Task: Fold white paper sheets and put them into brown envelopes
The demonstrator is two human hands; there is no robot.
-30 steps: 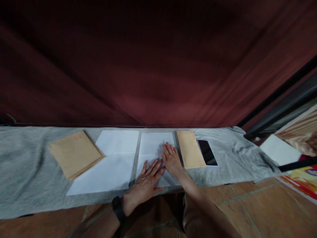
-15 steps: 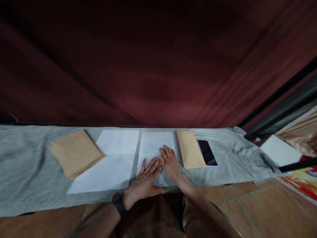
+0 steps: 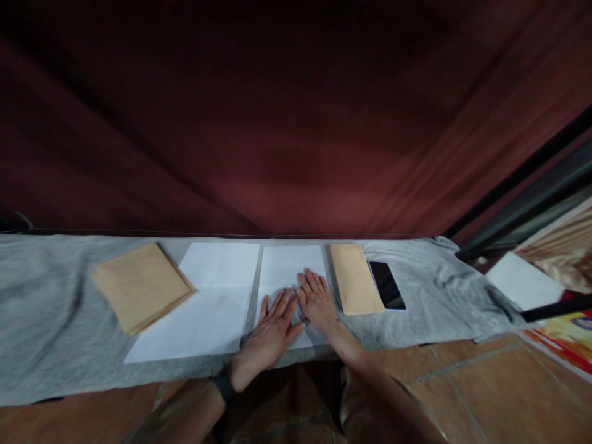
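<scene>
It's a makeshift paperwork spot, whether in a home or a shop I can't call! A dark red curtain (image 3: 296, 142) fills the far side, grey cloth (image 3: 444, 302) drapes the narrow table, and white paper (image 3: 292, 262) with brown envelopes (image 3: 143, 287) gives it that desk look. Terracotta floor tiles (image 3: 504, 385) show on the near side, and over right, black bars (image 3: 522, 166) near a red-and-yellow printed sheet (image 3: 562, 342)!

On the cloth (image 3: 444, 302), the sheet (image 3: 292, 264) lies between the envelope stack (image 3: 144, 288) and the phone (image 3: 387, 285).
</scene>
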